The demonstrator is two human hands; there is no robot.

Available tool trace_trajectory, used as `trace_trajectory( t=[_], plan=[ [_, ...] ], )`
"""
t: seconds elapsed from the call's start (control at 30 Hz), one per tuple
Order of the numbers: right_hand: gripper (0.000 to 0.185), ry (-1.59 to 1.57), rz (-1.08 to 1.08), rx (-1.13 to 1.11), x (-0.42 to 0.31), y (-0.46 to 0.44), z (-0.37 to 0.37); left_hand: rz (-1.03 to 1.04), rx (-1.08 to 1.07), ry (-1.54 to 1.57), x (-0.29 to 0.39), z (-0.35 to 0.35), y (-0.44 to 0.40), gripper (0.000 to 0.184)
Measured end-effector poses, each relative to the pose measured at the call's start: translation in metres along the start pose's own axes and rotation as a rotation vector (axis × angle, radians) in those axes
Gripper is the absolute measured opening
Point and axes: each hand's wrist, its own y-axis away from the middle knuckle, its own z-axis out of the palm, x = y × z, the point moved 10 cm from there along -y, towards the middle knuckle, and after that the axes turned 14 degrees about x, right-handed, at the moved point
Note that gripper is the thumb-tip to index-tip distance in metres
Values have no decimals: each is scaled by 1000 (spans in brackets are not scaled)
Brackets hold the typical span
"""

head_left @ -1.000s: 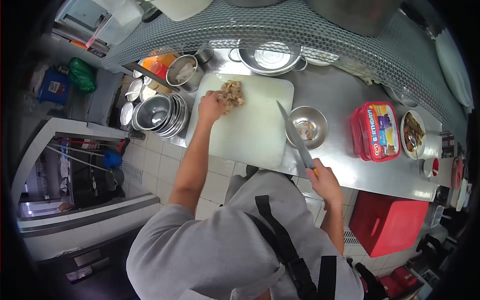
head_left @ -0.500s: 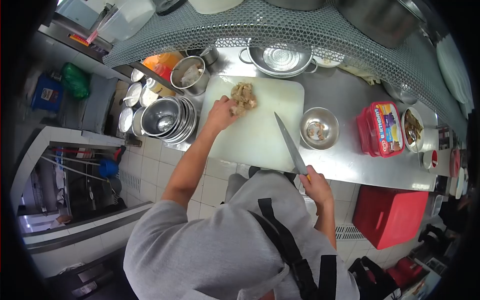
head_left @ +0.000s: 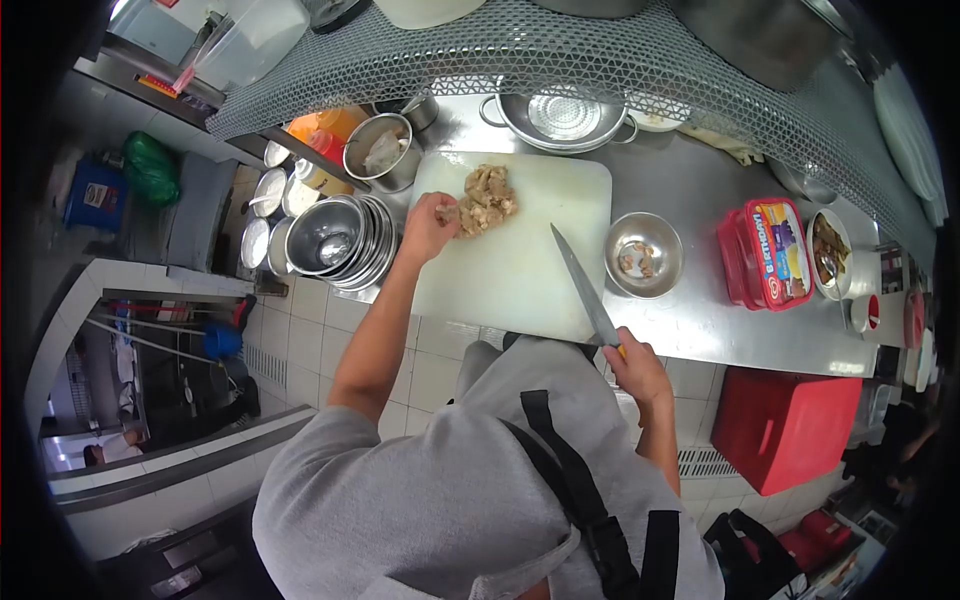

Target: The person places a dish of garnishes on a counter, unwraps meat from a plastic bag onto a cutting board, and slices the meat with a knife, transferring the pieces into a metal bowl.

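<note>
Brownish food pile (head_left: pixel 488 198) lies at the cutting board's (head_left: pixel 500 290) 11 o'clock. Left hand (head_left: pixel 430 225), fingers drawn narrow, is at the pile's 8 o'clock edge; cannot tell whether a piece is pinched. Right hand (head_left: pixel 642 370) grips the knife (head_left: pixel 582 285), blade pointing to 11 o'clock. Steel bowl (head_left: pixel 667 250) stands at the board's 3 o'clock.

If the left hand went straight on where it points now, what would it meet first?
Probably the food pile on the cutting board; the left hand may be touching its edge, contact unclear.
</note>
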Motion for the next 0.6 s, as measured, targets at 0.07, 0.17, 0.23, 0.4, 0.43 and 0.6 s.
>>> trace_trajectory(
  t=[0.07,0.17,0.23,0.4,0.43,0.6],
  plan=[
    [29,21,-30,3,-1,-4,-2,102,72,-81,1,-3,16,36],
    [30,38,-55,-42,-2,-8,-1,54,133,-58,-18,8,43,38],
    [31,81,-69,-45,-3,-13,-2,-68,126,-54,-34,11,48,38],
    [30,77,-131,-104,-12,-21,-1,-488,34,460,-35,15,73,27],
    [30,66,-152,-118,-13,-20,1,-498,38,459,-34,14,77,27],
    [27,77,-234,-172,-46,-26,6,-486,80,465,-29,17,79,22]
  ],
)
